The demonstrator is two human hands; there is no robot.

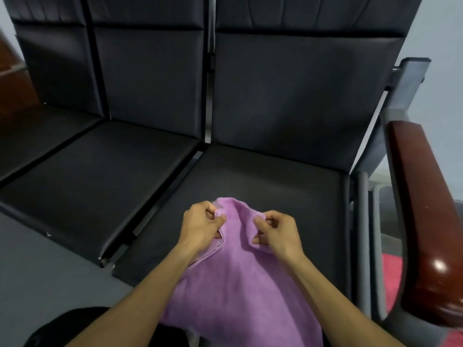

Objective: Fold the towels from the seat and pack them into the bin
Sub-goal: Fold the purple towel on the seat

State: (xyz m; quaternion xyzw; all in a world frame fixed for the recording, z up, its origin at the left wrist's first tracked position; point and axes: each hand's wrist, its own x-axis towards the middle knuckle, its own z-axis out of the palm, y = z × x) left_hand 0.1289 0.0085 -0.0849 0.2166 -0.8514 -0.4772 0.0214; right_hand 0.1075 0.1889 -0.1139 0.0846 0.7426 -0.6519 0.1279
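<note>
The towel (240, 279) is soft purple cloth, a fuzzy matt pile like microfibre, with a thin stitched hem along its edge where the left hand (203, 227) and right hand (275, 234) pinch it. The seat (270, 176) under it is black padded stuff that looks like faux leather, smooth with a dull sheen, and the backrests (288, 91) match it, creased faintly near the top. The armrest (426, 221) is dark reddish wood, varnished to a high gloss that catches the light. The frame tubes (362, 221) beside it look like grey painted metal, matt. The floor (37, 271) is plain matt grey.
</note>
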